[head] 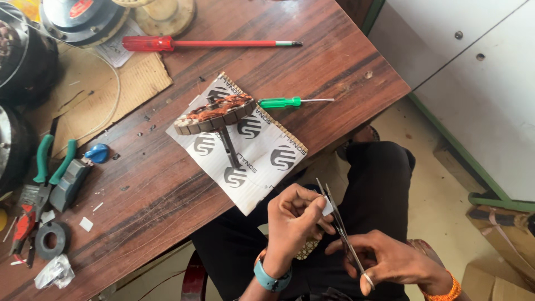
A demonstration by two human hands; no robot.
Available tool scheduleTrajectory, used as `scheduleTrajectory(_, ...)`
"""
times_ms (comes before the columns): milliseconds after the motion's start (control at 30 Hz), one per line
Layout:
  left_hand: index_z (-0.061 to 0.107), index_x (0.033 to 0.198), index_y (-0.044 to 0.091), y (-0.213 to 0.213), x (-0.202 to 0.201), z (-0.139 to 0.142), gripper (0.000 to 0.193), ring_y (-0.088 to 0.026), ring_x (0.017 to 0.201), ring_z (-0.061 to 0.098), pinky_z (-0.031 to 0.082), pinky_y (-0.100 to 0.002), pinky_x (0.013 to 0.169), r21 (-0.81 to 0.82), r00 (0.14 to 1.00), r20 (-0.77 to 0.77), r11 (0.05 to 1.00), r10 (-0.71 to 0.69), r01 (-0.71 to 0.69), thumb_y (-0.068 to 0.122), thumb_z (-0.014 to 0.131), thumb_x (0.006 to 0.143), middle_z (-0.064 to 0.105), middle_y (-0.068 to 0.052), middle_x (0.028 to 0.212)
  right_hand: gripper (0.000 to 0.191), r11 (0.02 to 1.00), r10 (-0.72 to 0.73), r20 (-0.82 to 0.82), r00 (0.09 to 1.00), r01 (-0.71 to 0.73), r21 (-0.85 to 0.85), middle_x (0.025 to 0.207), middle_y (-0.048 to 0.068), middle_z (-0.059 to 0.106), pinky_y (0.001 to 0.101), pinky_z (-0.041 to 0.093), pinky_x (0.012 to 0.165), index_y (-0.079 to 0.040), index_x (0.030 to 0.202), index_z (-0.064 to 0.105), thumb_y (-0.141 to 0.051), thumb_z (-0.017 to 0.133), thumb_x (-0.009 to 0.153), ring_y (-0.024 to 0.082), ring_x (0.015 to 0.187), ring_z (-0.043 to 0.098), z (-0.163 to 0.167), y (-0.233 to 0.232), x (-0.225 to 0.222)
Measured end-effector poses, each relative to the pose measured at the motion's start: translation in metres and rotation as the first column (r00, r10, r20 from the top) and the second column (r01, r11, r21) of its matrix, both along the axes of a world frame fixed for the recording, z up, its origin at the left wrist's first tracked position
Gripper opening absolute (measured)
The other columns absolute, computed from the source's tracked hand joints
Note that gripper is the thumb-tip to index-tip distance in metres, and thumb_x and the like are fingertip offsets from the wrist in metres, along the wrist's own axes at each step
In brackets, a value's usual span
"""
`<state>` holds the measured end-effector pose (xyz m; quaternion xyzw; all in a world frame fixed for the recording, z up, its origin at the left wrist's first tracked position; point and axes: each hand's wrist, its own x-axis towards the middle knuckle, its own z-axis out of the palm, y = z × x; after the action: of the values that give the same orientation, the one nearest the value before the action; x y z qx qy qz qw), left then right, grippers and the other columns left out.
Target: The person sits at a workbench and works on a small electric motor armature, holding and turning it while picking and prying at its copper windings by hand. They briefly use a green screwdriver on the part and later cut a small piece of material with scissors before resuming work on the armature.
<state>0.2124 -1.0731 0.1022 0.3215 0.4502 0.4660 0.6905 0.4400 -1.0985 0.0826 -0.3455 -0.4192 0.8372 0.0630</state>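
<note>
- Wooden table (312,61) is carrying a wound motor stator (214,114) standing on printed cardboard (262,161), with a green screwdriver (281,102) just beside it.
- Left hand (292,223) is pinching a small white piece (327,207) between its fingertips, over the lap.
- Right hand (390,259) is gripping scissors (340,228), blades touching the piece.

A red-handled screwdriver (212,43) lies far on the brown wooden table (345,72); a green-handled screwdriver (294,102) lies right of the copper-wound stator (214,114), which rests on white card (262,161) with black round marks.
</note>
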Motion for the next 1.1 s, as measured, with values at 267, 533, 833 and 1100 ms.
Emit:
scheduleTrajectory(267,0.064,0.096,-0.006,-0.011,0.008,0.003,0.019,-0.019,0.057,0.073,0.052,-0.023,0.042,0.044,1.0,0.014,0.999,-0.008,0.007,0.012,0.071,0.096,0.073,-0.015,0.074,0.096,0.999,0.004,-0.11,0.994,-0.009,-0.045,0.086,0.004,0.07,0.0236,0.05,0.064,0.003,0.139,0.06,-0.05,0.092,0.065,0.009,0.069,0.064,0.008,-0.009,0.015)
scheduleTrajectory(533,0.064,0.097,-0.005,-0.016,0.014,0.002,0.019,-0.018,0.057,0.074,0.052,-0.022,0.042,0.081,0.999,-0.029,0.996,-0.025,0.027,0.014,0.07,0.096,0.074,-0.015,0.075,0.106,0.998,0.04,-0.079,0.996,-0.036,0.047,0.087,0.002,0.068,0.0227,0.05,0.067,0.002,0.141,0.059,-0.059,0.092,0.061,0.007,0.074,0.061,0.005,-0.011,0.018)
scheduleTrajectory(833,0.065,0.095,-0.004,-0.016,0.015,-0.002,0.02,-0.014,0.052,0.07,0.051,-0.021,0.043,0.018,0.999,-0.031,0.999,-0.027,0.028,0.016,0.069,0.096,0.074,-0.013,0.075,0.115,0.999,0.025,0.002,1.0,-0.025,0.019,0.083,0.003,0.068,0.024,0.048,0.064,0.002,0.138,0.06,-0.062,0.095,0.05,0.008,0.073,0.061,0.001,-0.016,0.013)
scheduleTrajectory(1100,0.067,0.093,-0.002,-0.013,0.015,-0.002,0.019,-0.007,0.046,0.06,0.045,-0.019,0.04,0.042,0.999,-0.039,0.999,-0.028,0.029,0.016,0.071,0.096,0.075,-0.012,0.073,0.121,0.98,0.057,0.095,0.994,-0.074,0.184,0.083,0.0,0.07,0.0235,0.045,0.059,-0.002,0.138,0.063,-0.075,0.087,0.045,0.007,0.066,0.058,0.005,-0.012,0.017)
